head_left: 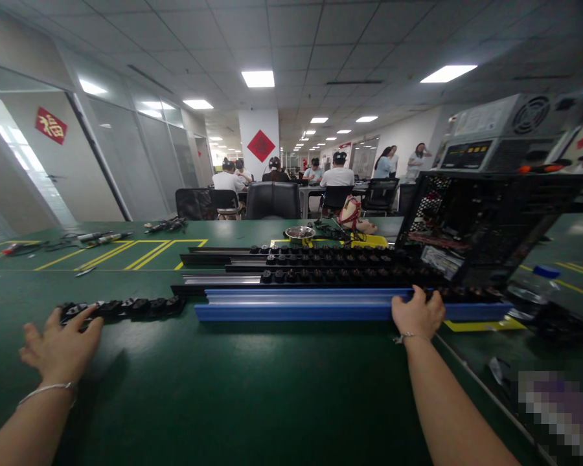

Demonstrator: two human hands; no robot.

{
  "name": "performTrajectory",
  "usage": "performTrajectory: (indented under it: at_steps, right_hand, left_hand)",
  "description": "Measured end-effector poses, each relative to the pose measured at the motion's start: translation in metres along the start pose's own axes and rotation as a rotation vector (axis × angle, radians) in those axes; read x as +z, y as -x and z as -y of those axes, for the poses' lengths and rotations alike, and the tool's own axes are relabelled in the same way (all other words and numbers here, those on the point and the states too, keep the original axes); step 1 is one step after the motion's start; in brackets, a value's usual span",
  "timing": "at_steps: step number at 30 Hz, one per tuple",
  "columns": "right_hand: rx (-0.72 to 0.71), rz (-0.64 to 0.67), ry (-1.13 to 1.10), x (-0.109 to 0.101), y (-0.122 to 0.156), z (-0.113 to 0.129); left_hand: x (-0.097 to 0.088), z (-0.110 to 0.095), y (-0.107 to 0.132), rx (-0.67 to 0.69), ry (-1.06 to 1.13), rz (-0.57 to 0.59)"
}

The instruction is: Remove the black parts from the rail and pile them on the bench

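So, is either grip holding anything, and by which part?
Can't tell: the right grip is at the blue rail, right of its middle; the left grip is at the left end of the black pieces.

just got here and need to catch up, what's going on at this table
A person works at a green table with both hands. The right hand is on the blue rail, toward its right end. The left hand is at the left end of a row of small black parts; its grip is unclear. Black rails holding similar pieces lie behind the blue one.
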State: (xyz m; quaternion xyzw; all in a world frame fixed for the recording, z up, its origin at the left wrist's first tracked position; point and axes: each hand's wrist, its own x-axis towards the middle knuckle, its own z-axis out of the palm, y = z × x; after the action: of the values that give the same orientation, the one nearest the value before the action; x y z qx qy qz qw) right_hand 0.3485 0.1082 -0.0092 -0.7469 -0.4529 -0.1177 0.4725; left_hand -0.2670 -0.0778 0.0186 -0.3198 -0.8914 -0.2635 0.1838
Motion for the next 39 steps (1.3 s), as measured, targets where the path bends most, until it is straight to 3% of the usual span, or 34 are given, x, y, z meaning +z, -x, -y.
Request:
performTrajectory:
  at_steps: [3, 6, 9, 12, 15, 18, 25, 39]
  right_hand:
    - [0.028, 0.021, -0.004, 0.002, -0.001, -0.002]
    - [0.041, 0.037, -0.015, 0.003, -0.003, -0.004]
    - [0.064, 0.055, -0.024, 0.004, -0.004, -0.004]
    - [0.078, 0.056, -0.032, 0.003, -0.006, -0.004]
    - [0.081, 0.064, -0.043, 0.004, -0.009, -0.007]
    - [0.083, 0.051, -0.073, 0.006, -0.012, -0.012]
    - [0.029, -0.055, -0.110, 0.016, -0.013, -0.018]
    - [-0.065, -0.052, -0.076, 0.019, -0.009, -0.015]
  left_hand:
    - [0.002, -0.023, 0.006, 0.032, 0.128, -0.156]
    - [0.006, -0.068, 0.014, 0.196, 0.223, -0.204]
    - [0.011, -0.121, 0.038, 0.469, 0.303, -0.070]
    - [0.019, -0.173, 0.077, 0.674, 0.312, 0.059]
    - [0.025, -0.217, 0.118, 0.792, 0.248, 0.189]
    - [0.027, -0.243, 0.144, 0.802, 0.191, 0.246]
    - [0.026, -0.247, 0.152, 0.801, 0.216, 0.197]
    - [0.028, -0.239, 0.156, 0.801, 0.213, 0.198]
